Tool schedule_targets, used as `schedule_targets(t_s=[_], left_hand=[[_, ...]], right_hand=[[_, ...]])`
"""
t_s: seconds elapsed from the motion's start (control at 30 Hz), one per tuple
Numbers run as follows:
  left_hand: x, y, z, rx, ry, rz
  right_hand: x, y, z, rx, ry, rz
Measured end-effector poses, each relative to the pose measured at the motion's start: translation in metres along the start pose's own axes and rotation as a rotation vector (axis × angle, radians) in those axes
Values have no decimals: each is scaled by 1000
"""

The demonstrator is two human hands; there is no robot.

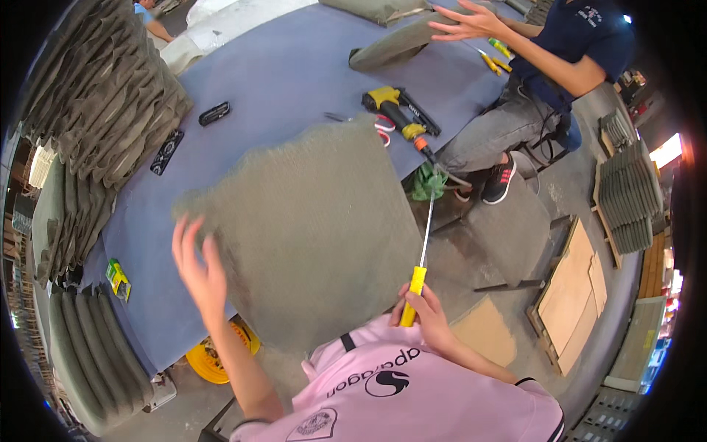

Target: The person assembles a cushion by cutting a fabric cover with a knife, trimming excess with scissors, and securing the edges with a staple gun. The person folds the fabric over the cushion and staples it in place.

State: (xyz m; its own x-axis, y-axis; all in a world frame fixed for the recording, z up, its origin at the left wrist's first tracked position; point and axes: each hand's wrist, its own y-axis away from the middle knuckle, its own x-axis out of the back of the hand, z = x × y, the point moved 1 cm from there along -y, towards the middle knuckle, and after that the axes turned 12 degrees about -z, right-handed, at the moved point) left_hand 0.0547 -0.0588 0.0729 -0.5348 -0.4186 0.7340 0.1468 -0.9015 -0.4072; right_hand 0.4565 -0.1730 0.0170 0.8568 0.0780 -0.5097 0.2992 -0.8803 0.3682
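A grey-green, fabric-covered panel point(317, 228) with ragged far and left edges lies before me, over the near edge of the blue-grey table point(283, 81). My left hand point(200, 276), fingers spread and holding nothing, is at the panel's left edge; whether it touches the cloth I cannot tell. Close to my body, my right hand point(429, 313) is closed around the yellow handle of a screwdriver point(417, 281). Its long metal shaft points away from me along the panel's right side, toward a crumpled green bundle point(428, 182).
Beyond the panel lie a yellow-black staple gun point(392, 103) and red-handled scissors point(384, 131). Stacked covered panels point(103, 96) rise at left, above a yellow bucket point(210, 362). A co-worker point(571, 66) sits at far right, hands raised near another panel point(398, 44).
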Motion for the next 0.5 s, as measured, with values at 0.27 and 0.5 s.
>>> schedule_targets(t_s=[0.27,0.5], left_hand=[[-115,-137,65,-102,-206,-312],[-112,-138,60,104,-80,-433]], right_hand=[[71,19,-6,-166,336,-39],[85,9,-35,-289,437,-82]])
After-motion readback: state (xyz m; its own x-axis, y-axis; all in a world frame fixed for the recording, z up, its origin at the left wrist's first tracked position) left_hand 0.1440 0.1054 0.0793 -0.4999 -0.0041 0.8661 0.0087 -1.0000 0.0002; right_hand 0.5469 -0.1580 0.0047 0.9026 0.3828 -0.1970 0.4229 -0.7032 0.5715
